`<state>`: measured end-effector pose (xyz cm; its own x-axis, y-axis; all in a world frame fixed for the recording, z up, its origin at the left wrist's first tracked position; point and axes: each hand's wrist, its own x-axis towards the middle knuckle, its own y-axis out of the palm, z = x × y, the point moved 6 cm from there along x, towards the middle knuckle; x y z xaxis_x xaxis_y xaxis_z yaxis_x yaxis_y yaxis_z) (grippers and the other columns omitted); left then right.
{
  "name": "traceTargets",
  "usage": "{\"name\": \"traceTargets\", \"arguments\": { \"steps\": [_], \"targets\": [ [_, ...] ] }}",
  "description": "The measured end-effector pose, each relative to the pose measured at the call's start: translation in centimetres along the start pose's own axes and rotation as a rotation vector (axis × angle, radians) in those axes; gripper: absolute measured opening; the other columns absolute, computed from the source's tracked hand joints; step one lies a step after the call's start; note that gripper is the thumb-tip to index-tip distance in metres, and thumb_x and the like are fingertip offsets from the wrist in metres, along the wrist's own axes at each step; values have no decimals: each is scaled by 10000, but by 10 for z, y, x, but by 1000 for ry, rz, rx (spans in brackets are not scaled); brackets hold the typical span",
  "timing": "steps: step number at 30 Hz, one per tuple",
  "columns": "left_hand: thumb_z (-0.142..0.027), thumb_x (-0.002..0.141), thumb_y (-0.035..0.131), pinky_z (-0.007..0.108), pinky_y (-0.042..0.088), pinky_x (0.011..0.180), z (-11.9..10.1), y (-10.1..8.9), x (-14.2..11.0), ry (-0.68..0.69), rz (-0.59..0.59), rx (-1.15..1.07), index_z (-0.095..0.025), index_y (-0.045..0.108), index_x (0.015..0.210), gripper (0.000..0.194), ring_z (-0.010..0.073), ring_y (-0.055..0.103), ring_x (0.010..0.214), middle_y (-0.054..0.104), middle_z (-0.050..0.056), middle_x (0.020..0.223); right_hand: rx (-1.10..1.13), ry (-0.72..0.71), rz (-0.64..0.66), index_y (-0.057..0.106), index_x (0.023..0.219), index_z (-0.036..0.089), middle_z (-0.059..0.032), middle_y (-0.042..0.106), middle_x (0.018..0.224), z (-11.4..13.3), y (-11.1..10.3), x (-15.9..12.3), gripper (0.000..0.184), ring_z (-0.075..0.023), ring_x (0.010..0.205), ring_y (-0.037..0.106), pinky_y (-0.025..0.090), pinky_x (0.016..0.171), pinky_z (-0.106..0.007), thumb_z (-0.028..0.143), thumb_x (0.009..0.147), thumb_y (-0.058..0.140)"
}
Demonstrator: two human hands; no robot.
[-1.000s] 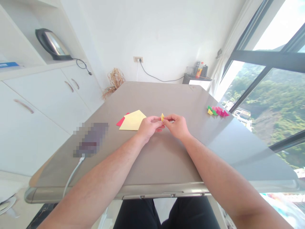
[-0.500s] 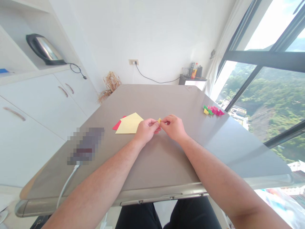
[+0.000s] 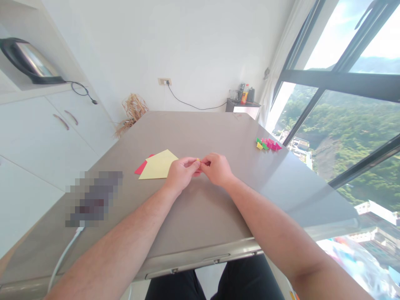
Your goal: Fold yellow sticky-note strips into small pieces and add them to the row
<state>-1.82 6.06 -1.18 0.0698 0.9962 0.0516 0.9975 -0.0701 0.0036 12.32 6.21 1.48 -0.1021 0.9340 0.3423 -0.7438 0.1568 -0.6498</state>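
Over the middle of the table, my left hand (image 3: 182, 172) and my right hand (image 3: 216, 168) meet at the fingertips. Both pinch a small piece of folded yellow paper (image 3: 198, 160), mostly hidden by the fingers so that only a bit of its top shows. Beside my left hand lies a pale yellow paper sheet (image 3: 156, 166), partly covering a red sheet (image 3: 142, 167). Off to the right, near the window edge of the table, sits a cluster of small folded paper pieces (image 3: 269, 144) in pink, green and yellow.
A blurred-out dark object (image 3: 96, 198) with a white cable (image 3: 66, 252) lies on the left of the grey-brown table (image 3: 200, 133). A small cabinet with bottles (image 3: 244, 93) stands beyond the far edge. A kettle (image 3: 37, 62) rests on the left shelf.
The view has turned slightly to the right. The yellow piece shows less between my fingertips than before; both hands still pinch it.
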Motion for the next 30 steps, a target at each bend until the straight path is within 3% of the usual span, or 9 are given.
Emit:
{"name": "traceTargets", "arguments": {
  "steps": [5, 15, 19, 24, 30],
  "targets": [
    [-385, 763, 781, 379, 624, 822, 5, -6, 3, 22, -56, 41, -167, 764, 993, 318, 235, 762, 846, 793, 89, 932, -69, 16, 27, 715, 713, 218, -28, 673, 813, -3, 5, -1, 232, -146, 707, 555, 391, 647, -281, 351, 879, 622],
    [-366, 789, 732, 406, 629, 820, 5, -5, 4, 58, -53, 80, -157, 771, 989, 292, 253, 765, 855, 792, 100, 931, -217, -31, 56, 691, 732, 201, -26, 669, 856, 2, 8, -1, 250, -139, 750, 545, 364, 662, -268, 290, 931, 568],
    [-341, 790, 727, 410, 627, 833, 6, -8, 6, 47, -98, 57, -152, 765, 1000, 286, 245, 763, 826, 789, 96, 907, -133, -52, 33, 714, 743, 208, -15, 654, 810, 1, 8, -2, 215, -136, 736, 549, 381, 667, -266, 267, 909, 591],
    [-285, 791, 706, 386, 623, 821, 6, -14, 8, 2, -151, -166, -133, 744, 987, 251, 219, 755, 816, 779, 106, 983, 47, -141, -68, 785, 872, 232, -2, 652, 815, -3, 3, -4, 112, -106, 660, 551, 431, 673, -256, 227, 854, 675],
    [-240, 805, 680, 374, 619, 806, 5, -17, 9, -39, -152, -285, -110, 726, 1061, 291, 210, 748, 816, 768, 103, 929, 113, -297, -118, 796, 875, 234, -8, 684, 824, -2, 3, -8, 189, -104, 660, 571, 446, 655, -241, 145, 860, 629]
  ]
}}
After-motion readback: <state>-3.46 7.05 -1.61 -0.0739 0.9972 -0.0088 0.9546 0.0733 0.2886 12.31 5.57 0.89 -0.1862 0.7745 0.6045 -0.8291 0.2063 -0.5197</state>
